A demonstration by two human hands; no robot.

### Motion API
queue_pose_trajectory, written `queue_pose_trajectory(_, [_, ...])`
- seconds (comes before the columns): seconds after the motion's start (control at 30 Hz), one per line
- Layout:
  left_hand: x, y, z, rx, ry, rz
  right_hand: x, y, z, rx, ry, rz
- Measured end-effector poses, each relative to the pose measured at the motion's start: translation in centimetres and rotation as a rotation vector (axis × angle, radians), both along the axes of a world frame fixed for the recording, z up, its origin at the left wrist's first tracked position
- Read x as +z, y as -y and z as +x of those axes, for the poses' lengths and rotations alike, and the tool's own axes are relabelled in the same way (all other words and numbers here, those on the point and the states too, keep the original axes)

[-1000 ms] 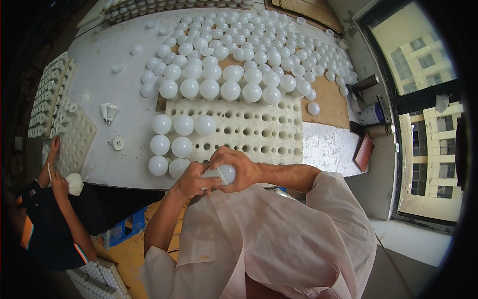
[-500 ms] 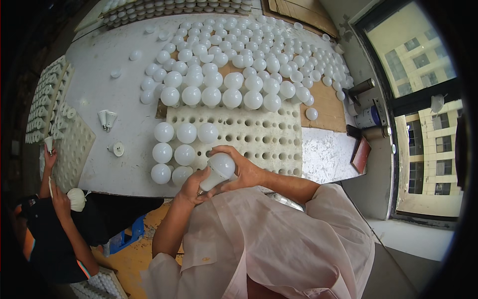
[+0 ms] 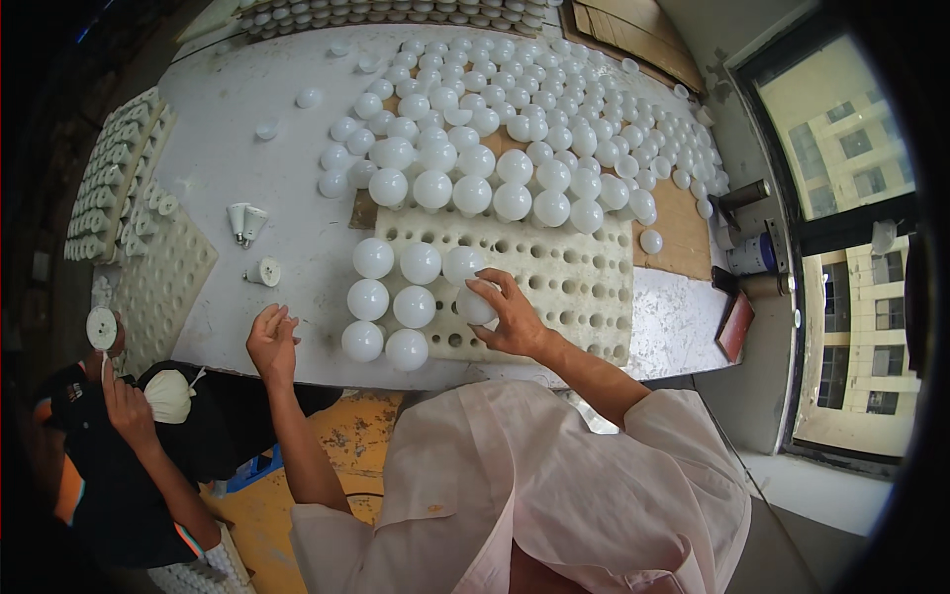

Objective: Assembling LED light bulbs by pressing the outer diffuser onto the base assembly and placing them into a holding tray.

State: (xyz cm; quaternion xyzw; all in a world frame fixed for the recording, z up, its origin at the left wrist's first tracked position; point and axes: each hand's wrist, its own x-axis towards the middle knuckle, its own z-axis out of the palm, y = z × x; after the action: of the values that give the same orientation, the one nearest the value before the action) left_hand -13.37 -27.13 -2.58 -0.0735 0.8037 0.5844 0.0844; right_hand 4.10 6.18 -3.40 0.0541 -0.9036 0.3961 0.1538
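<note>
Your right hand (image 3: 515, 322) has its grip closed around a white bulb (image 3: 476, 307), thumb and fingers bent round the dome, above the pale holed tray (image 3: 584, 272) and just in front of the third bulb (image 3: 464, 263) in the row of three. Whether its base sits in a hole is hidden from you. Your left hand (image 3: 272, 342) has nothing visible in its grip; its fingers curl loosely near the front edge of the surface (image 3: 223, 163). If the base misses its hole, the bulb could tip when your fingers loosen, and its smooth dome could slip. The bulbs stand so close that a sideways nudge could knock the neighbouring bulb (image 3: 414, 307) askew. A low sweep of your left arm could roll the loose bulb base (image 3: 264, 272) off the surface. As for labels, you can make out no lettering on the bulbs; the container (image 3: 754, 254) by the window carries a purple-and-white wrap, its print too small to read.
</note>
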Motion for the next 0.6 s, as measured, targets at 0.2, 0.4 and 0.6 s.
queue_pose_trajectory(0.2, [-7.9,2.0,-9.0,-0.138,-0.174,-0.758,-0.2,0.4,2.0,-0.050,0.229,0.172])
queue_pose_trajectory(0.4, [-15.6,5.3,-16.2,-0.388,-0.330,-1.073,1.0,0.7,3.0,-0.050,0.223,0.195])
queue_pose_trajectory(0.6, [-13.8,2.1,-18.1,-0.372,-0.197,-1.206,1.7,-5.2,6.2,-0.163,0.135,0.081])
